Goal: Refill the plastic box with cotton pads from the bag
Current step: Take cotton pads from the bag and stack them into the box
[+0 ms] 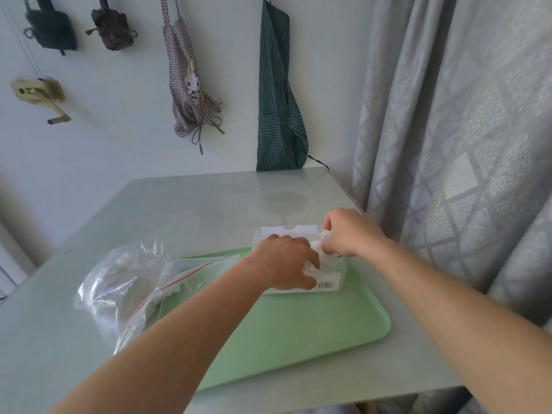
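Bag (119, 279): thin clear plastic film, glossy, crinkled; red seal strip noted. Plastic box (286, 233): translucent whitish plastic, smooth; paper label (327, 279) with printed barcode attached. Cotton pads (325, 258): white, soft, fibrous, matt. Tray (298, 333): pale green plastic, smooth, matt. Table (194, 210): pale grey top, smooth, faint sheen. Curtain (448, 130): grey woven cloth, rough diamond texture. Apron (277, 100): striped cloth, matt.

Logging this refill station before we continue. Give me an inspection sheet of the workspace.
Surface: pale grey table carrying a light green plastic tray.
Job's things: clear plastic box with barcode label at the tray's far edge; white cotton pads over it; clear zip bag with red seal, left, overlapping the tray.
Clutter: nothing seen.
Hands: left hand and right hand both grip the pads.
Cables: thin cords to a wall crank.
Surroundings: checked apron, green striped apron, grey curtain.
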Available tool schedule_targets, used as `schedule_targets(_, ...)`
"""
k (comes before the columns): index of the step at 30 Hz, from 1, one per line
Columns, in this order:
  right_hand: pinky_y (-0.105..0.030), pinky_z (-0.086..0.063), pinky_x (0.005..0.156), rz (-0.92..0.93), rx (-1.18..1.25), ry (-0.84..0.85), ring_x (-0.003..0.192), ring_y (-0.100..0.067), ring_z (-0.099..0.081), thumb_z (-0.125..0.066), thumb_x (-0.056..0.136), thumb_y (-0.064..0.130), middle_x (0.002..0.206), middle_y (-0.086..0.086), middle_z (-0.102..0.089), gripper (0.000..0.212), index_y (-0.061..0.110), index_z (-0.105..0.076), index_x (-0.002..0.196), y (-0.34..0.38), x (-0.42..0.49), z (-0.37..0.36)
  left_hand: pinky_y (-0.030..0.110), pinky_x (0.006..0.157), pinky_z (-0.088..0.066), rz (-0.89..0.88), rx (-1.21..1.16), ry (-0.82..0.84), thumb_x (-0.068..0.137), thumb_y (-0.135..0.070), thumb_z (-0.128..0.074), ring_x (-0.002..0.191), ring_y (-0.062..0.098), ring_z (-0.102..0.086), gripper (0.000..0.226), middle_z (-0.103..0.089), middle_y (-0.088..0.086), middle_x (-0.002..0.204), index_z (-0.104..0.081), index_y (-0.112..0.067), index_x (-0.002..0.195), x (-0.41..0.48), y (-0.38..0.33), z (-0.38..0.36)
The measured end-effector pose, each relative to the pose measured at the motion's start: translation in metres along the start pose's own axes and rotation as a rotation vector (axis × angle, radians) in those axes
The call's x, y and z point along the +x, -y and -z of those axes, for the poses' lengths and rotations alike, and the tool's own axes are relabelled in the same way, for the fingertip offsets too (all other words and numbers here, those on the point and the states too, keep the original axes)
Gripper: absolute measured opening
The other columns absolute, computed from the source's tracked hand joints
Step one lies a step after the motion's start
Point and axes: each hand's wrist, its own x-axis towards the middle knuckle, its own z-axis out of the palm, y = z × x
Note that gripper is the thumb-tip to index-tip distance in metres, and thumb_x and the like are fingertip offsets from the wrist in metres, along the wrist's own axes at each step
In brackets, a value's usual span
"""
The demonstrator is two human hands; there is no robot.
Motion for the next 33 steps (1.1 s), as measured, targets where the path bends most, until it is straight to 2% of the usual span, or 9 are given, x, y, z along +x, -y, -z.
schedule_targets(4,-0.030,-0.044,0.067,0.101,-0.291,-0.030,0.084,-0.027,-0.063,-0.064,0.077,0.024,0.098,-0.003,-0.063,0.029,0.019,-0.060,0.105,0.012,-0.005,-0.002,0.035,0.090,-0.045,0.027,-0.039,0.019,0.087,-0.048,-0.059,0.117,0.017,-0.055,0.039,-0.055,-0.012,0.129,-0.057,-0.044,0.125,-0.003,0.003,-0.001)
schedule_targets(7,-0.029,-0.038,0.062,0.134,-0.378,0.011,0.074,-0.026,-0.056,-0.067,0.078,0.026,0.092,-0.002,-0.061,0.025,0.018,-0.056,0.098,0.018,-0.006,-0.002,0.034,0.087,-0.046,0.049,-0.101,0.028,0.087,-0.048,-0.062,0.118,0.015,-0.054,0.038,-0.055,-0.013,0.128,-0.058,-0.044,0.125,-0.004,0.006,-0.002)
schedule_targets(12,-0.025,-0.045,0.058,0.045,-0.196,0.176,0.069,-0.022,-0.063,-0.081,0.063,0.037,0.082,-0.001,-0.067,0.035,0.017,-0.067,0.089,0.016,0.001,-0.001,0.037,0.089,-0.048,0.082,-0.182,0.017,0.086,-0.045,-0.065,0.116,0.014,-0.055,0.038,-0.056,-0.014,0.125,-0.058,-0.049,0.123,-0.002,0.007,-0.004)
schedule_targets(15,-0.030,-0.058,0.060,0.004,0.003,0.223,0.053,-0.021,-0.060,-0.081,0.068,0.029,0.066,-0.007,-0.070,0.028,0.006,-0.074,0.084,0.010,0.002,0.005,0.037,0.088,-0.050,0.103,-0.216,-0.008,0.083,-0.042,-0.069,0.113,0.014,-0.056,0.039,-0.058,-0.015,0.124,-0.059,-0.048,0.120,0.000,0.006,-0.006)
schedule_targets(18,-0.035,-0.062,0.069,-0.034,0.117,0.235,0.055,-0.023,-0.062,-0.081,0.075,0.024,0.061,-0.008,-0.067,0.027,0.000,-0.075,0.087,0.006,0.000,0.006,0.035,0.085,-0.050,0.137,-0.256,-0.039,0.079,-0.038,-0.075,0.107,0.017,-0.059,0.046,-0.061,-0.011,0.122,-0.056,-0.043,0.120,0.001,0.004,-0.007)
schedule_targets(24,-0.032,-0.060,0.066,-0.064,0.104,0.188,0.050,-0.021,-0.060,-0.074,0.081,0.032,0.060,-0.007,-0.070,0.029,0.003,-0.076,0.078,0.000,-0.002,-0.002,0.040,0.089,-0.050,0.130,-0.309,-0.035,0.078,-0.032,-0.077,0.108,0.025,-0.057,0.064,-0.059,-0.001,0.128,-0.043,-0.031,0.132,-0.003,-0.002,-0.005)
schedule_targets(27,-0.037,-0.059,0.068,-0.081,0.070,0.095,0.062,-0.024,-0.067,-0.064,0.082,0.037,0.070,-0.006,-0.074,0.029,0.011,-0.072,0.073,-0.005,-0.005,0.001,0.035,0.089,-0.046,0.101,-0.314,-0.070,0.078,-0.034,-0.076,0.116,0.026,-0.052,0.073,-0.056,-0.003,0.135,-0.038,-0.032,0.140,-0.012,-0.005,0.001)
schedule_targets(29,-0.037,-0.059,0.074,-0.063,0.050,0.020,0.075,-0.027,-0.068,-0.055,0.084,0.036,0.079,-0.004,-0.073,0.028,0.013,-0.067,0.074,-0.007,-0.008,0.005,0.028,0.086,-0.039,0.072,-0.313,-0.117,0.079,-0.035,-0.076,0.121,0.023,-0.051,0.073,-0.054,-0.005,0.139,-0.038,-0.031,0.142,-0.022,-0.006,0.008)
schedule_targets(33,-0.037,-0.058,0.072,0.022,0.174,-0.081,0.074,-0.024,-0.068,-0.054,0.080,0.027,0.070,0.001,-0.072,0.021,0.016,-0.069,0.072,0.004,-0.020,0.016,0.027,0.085,-0.039,0.068,-0.308,-0.213,0.081,-0.037,-0.074,0.120,0.017,-0.051,0.062,-0.053,-0.008,0.138,-0.045,-0.032,0.136,-0.050,-0.001,0.025)
